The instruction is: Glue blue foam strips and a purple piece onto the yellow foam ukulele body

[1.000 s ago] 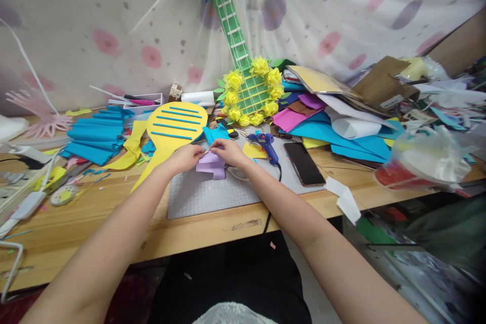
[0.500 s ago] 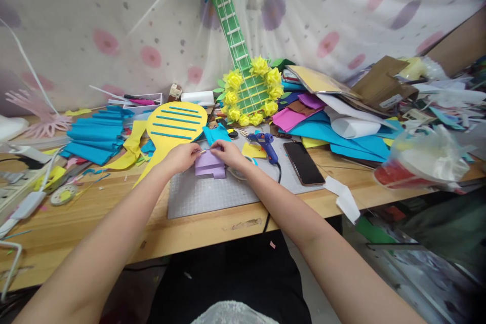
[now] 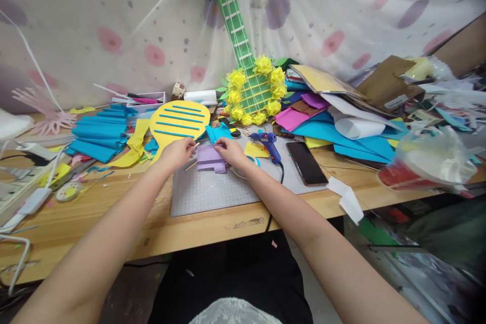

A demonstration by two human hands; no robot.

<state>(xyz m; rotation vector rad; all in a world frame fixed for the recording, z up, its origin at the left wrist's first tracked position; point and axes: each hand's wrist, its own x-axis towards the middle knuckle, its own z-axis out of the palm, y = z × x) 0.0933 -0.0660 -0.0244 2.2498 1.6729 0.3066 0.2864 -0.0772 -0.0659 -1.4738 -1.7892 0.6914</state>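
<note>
Several strips or one folded piece of light purple crepe paper (image 3: 211, 159) lie on the grey cutting mat (image 3: 212, 200). My left hand (image 3: 181, 153) is closed at the paper's left side, its fingertips pinching a thin pale stick that extends below the hand. My right hand (image 3: 231, 153) rests at the paper's upper right corner, thumb and fingers pinching its edge. A blue crepe paper piece (image 3: 218, 132) lies just behind the paper. Left of it is a yellow guitar-shaped cutout (image 3: 178, 117) with blue strips, partly covered by my left hand.
A blue glue gun (image 3: 270, 146) and a phone (image 3: 307, 163) lie right of my hands. Behind stands a green paper guitar (image 3: 237, 35) with yellow flowers. Coloured paper (image 3: 341, 134) is piled at right, beside a bagged red cup (image 3: 406, 174). Blue crepe paper (image 3: 99, 134) lies left.
My left hand has drawn slightly left, away from the purple paper's top edge, with the stick in its fingers. My right hand stays at the paper, which lies flatter.
</note>
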